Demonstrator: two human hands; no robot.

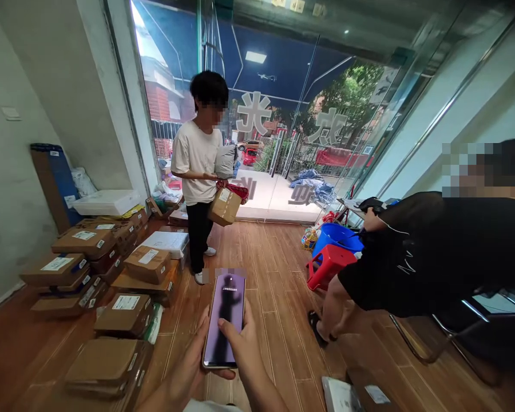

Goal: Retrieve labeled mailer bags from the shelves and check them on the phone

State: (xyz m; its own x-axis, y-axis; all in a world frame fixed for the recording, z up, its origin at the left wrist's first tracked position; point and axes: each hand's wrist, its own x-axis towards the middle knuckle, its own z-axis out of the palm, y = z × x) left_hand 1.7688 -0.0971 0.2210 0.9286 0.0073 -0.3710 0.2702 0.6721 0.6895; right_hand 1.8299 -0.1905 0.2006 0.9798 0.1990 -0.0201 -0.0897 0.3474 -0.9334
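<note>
A smartphone (224, 317) with a dim purple screen is held upright low in the middle of the head view. My left hand (189, 366) cups its left edge and underside, fingers wrapped round it. My right hand (242, 343) grips the right side, with its thumb lying across the lower screen. Both hands hover over the wooden floor (278, 297).
A person in a white shirt (196, 163) stands ahead holding a cardboard box (224, 206) and a grey parcel. Several cardboard parcels (111, 269) are stacked on the left. On the right, a seated person in black (433, 252) leans forward, beside a red stool (328, 264) and blue tub (337, 236). Glass doors stand behind.
</note>
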